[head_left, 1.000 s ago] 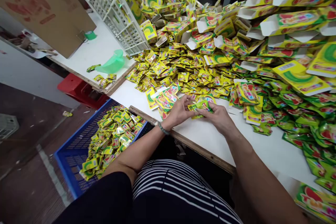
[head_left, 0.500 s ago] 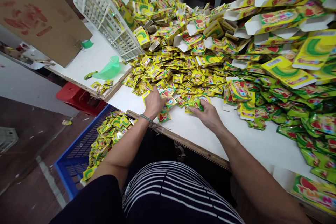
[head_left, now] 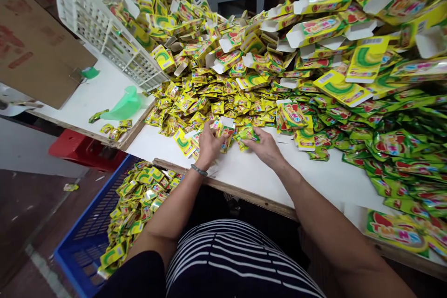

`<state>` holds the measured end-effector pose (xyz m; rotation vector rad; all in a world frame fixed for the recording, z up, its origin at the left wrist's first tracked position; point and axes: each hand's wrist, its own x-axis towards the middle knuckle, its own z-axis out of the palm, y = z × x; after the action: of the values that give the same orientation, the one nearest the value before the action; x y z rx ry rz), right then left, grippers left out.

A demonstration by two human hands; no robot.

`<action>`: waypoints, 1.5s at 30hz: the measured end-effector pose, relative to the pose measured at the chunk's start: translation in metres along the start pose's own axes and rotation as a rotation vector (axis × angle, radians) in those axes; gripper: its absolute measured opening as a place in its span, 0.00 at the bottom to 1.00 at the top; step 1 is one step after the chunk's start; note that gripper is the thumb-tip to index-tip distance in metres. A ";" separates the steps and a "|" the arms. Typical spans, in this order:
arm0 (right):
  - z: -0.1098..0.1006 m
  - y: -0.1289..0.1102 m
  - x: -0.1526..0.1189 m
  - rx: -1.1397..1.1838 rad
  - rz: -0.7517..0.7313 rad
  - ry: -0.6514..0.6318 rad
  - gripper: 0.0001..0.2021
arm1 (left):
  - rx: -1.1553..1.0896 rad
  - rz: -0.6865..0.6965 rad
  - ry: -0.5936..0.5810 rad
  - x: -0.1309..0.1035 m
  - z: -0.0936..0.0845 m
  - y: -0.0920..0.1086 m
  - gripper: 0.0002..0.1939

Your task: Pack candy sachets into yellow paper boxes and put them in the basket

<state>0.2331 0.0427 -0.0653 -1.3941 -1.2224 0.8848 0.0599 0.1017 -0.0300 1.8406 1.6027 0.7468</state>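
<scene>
My left hand (head_left: 209, 145) is closed around a small yellow carton (head_left: 225, 131), whose white flap stands up at the top. Just right of it, my right hand (head_left: 264, 146) pinches green candy packets (head_left: 247, 136) close to the carton's side. Another yellow carton (head_left: 184, 142) lies on the white table (head_left: 164, 149) left of my left hand. Behind both hands spreads a heap of small yellow packets (head_left: 216, 107). Green packets (head_left: 394, 144) are piled to the right.
Open cartons (head_left: 319, 28) are heaped at the back, spilling from a tilted white basket (head_left: 115, 42). A green scoop (head_left: 125, 106) lies left. Below the table edge, a blue crate (head_left: 80, 251) holds filled-looking cartons. A red stool (head_left: 80, 149) stands beyond.
The view has shifted right. My left hand has raised the carton more upright, and my right hand has brought the green packets nearer to it. A carton formerly under my left hand now lies beside it.
</scene>
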 end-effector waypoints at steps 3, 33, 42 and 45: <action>-0.013 -0.003 0.004 0.188 -0.012 0.137 0.16 | -0.171 0.045 -0.222 -0.004 -0.003 0.002 0.22; -0.033 -0.013 0.008 -0.093 0.071 0.128 0.20 | -0.840 -0.082 -0.667 0.003 0.029 0.009 0.27; -0.032 -0.012 0.003 -0.033 -0.009 0.131 0.17 | -0.926 -0.158 -0.601 0.005 0.033 0.005 0.27; -0.029 -0.007 0.005 -0.091 -0.059 0.207 0.15 | -0.951 -0.156 -0.593 0.005 0.032 0.004 0.28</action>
<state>0.2602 0.0406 -0.0528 -1.4753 -1.1497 0.6336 0.0866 0.1037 -0.0480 1.0638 0.7668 0.6390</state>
